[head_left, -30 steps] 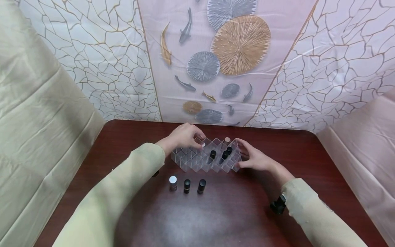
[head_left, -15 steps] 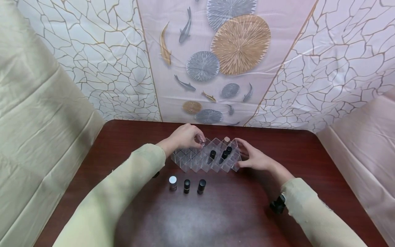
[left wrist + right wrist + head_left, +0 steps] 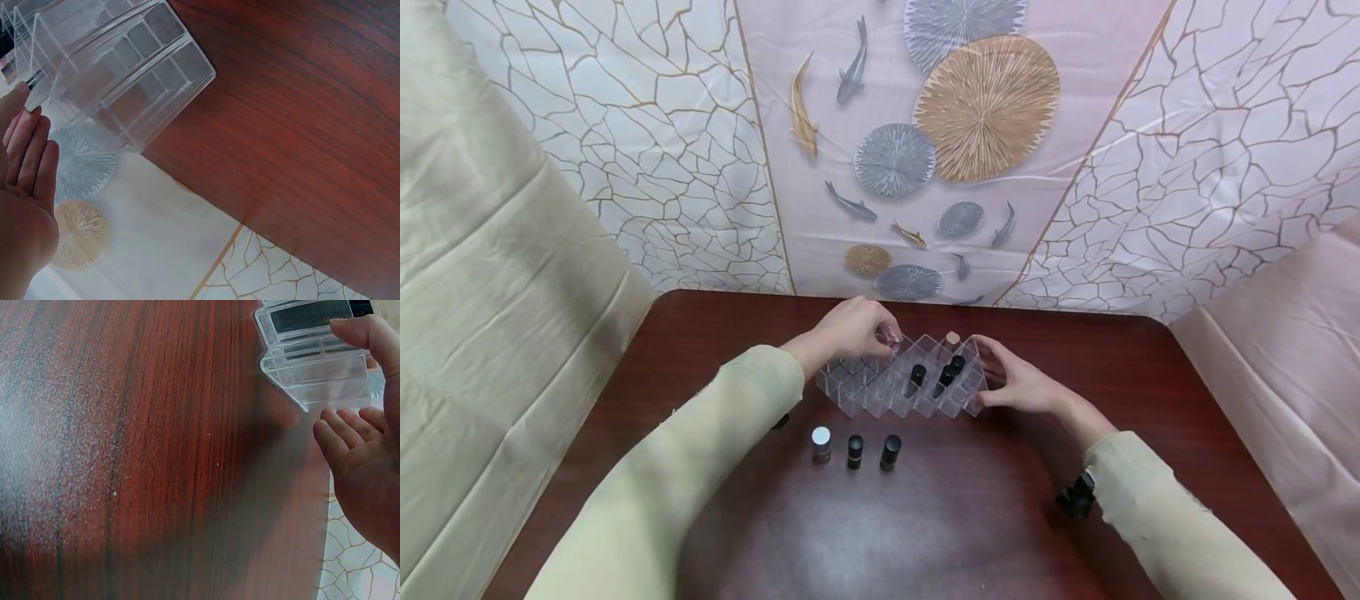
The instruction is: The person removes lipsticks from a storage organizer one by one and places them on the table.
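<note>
A clear plastic lipstick organizer (image 3: 865, 396) with diamond-shaped slots stands near the back of the table. At its top, left of the middle, my left hand (image 3: 850, 329) pinches a small pale-topped tube (image 3: 892, 342) between thumb and fingers; most of it is hidden. My right hand (image 3: 1018, 385) grips the organizer's right end, thumb at the front and fingers behind; the right wrist view shows the thumb (image 3: 350, 330) against the clear wall. Black-capped tubes (image 3: 917, 376) and a pinkish-capped one (image 3: 952, 340) sit in slots on the right half.
In front of the organizer, a silver-white-capped tube (image 3: 821, 444) and two black tubes (image 3: 854, 451) stand in a row on the dark red wooden table (image 3: 970, 517). A patterned cloth (image 3: 700, 167) hangs behind the table's back edge, with pale fabric along both sides.
My left fingers have closed round the pale-topped tube, which showed beside the thumb a second ago. The right hand, the organizer and the three front tubes have stayed put.
</note>
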Action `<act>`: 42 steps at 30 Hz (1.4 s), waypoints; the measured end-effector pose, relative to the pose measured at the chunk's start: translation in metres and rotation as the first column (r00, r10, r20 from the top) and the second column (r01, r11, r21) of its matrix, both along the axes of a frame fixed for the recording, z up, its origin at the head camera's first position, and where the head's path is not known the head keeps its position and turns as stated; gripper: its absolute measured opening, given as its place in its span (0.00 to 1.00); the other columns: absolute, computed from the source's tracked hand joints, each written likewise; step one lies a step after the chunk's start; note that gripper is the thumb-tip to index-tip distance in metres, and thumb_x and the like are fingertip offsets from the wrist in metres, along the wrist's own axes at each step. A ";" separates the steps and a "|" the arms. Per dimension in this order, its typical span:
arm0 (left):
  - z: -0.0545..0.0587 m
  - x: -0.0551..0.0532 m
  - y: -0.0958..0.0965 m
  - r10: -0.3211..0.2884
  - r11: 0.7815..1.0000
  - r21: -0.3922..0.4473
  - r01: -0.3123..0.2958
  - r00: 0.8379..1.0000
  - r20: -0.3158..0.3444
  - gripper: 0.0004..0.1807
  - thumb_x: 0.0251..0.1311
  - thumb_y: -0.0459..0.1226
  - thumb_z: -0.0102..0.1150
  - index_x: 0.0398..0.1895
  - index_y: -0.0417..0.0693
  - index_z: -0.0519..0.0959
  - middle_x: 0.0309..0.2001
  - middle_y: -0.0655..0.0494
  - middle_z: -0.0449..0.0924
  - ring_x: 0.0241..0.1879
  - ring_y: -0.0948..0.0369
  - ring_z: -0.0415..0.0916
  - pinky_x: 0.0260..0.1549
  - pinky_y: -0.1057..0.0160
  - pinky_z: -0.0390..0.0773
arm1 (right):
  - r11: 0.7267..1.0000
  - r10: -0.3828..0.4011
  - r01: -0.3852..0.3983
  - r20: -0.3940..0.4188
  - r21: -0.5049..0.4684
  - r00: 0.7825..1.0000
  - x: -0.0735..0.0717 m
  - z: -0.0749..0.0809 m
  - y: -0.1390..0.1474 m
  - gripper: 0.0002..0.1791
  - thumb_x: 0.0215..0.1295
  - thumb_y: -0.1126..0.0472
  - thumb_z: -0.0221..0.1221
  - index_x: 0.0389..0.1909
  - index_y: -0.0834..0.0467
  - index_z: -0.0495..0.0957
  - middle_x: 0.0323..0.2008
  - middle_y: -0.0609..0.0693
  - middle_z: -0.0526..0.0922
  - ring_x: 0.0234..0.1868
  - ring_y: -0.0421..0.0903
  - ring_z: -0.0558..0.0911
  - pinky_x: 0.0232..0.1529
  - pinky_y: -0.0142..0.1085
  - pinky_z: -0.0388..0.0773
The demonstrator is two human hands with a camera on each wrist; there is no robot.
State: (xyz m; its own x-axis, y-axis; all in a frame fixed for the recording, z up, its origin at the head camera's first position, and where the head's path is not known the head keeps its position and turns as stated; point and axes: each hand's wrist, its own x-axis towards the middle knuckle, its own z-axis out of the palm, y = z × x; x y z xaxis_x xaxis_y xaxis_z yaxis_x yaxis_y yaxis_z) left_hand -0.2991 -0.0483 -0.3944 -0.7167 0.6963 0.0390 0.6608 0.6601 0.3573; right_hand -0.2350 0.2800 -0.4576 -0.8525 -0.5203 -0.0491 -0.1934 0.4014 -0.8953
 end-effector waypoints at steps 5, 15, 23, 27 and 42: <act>0.008 0.001 0.000 0.000 1.000 0.014 0.000 1.000 0.001 0.09 0.61 0.40 0.79 0.44 0.54 0.93 0.40 0.65 0.91 0.45 0.64 0.87 0.49 0.62 0.83 | 1.000 -0.006 0.006 -0.005 0.021 1.000 -0.001 0.000 0.000 0.55 0.64 0.71 0.70 0.83 0.70 0.44 0.81 0.75 0.53 0.79 0.75 0.58 0.75 0.64 0.58; 0.024 0.005 0.001 0.003 1.000 0.002 -0.003 1.000 -0.010 0.08 0.63 0.40 0.76 0.45 0.55 0.92 0.40 0.64 0.91 0.43 0.65 0.86 0.47 0.62 0.83 | 0.999 -0.008 0.008 -0.001 0.032 1.000 -0.001 -0.001 0.000 0.56 0.64 0.70 0.70 0.83 0.69 0.43 0.81 0.74 0.51 0.79 0.74 0.58 0.76 0.63 0.58; 0.045 0.006 -0.004 0.001 1.000 0.020 -0.001 1.000 -0.017 0.08 0.63 0.40 0.75 0.44 0.53 0.93 0.40 0.63 0.92 0.44 0.63 0.88 0.48 0.61 0.84 | 1.000 -0.001 0.001 -0.007 0.025 1.000 0.001 -0.001 0.000 0.56 0.64 0.70 0.70 0.83 0.69 0.43 0.81 0.75 0.52 0.79 0.75 0.59 0.75 0.62 0.59; 0.058 0.009 -0.005 0.005 1.000 0.019 -0.004 0.999 -0.035 0.07 0.64 0.40 0.75 0.44 0.53 0.93 0.40 0.63 0.92 0.43 0.65 0.88 0.48 0.63 0.83 | 1.000 -0.001 0.001 -0.011 0.025 1.000 0.002 0.000 0.000 0.56 0.64 0.70 0.69 0.83 0.70 0.42 0.81 0.75 0.50 0.78 0.76 0.59 0.74 0.63 0.61; 0.091 0.027 -0.010 -0.044 0.998 0.036 0.047 0.996 -0.077 0.07 0.62 0.41 0.75 0.43 0.54 0.93 0.39 0.65 0.92 0.44 0.64 0.89 0.49 0.62 0.83 | 1.000 -0.002 0.002 -0.011 0.014 1.000 0.004 0.003 -0.003 0.54 0.64 0.72 0.69 0.82 0.71 0.44 0.80 0.76 0.54 0.77 0.76 0.60 0.73 0.64 0.61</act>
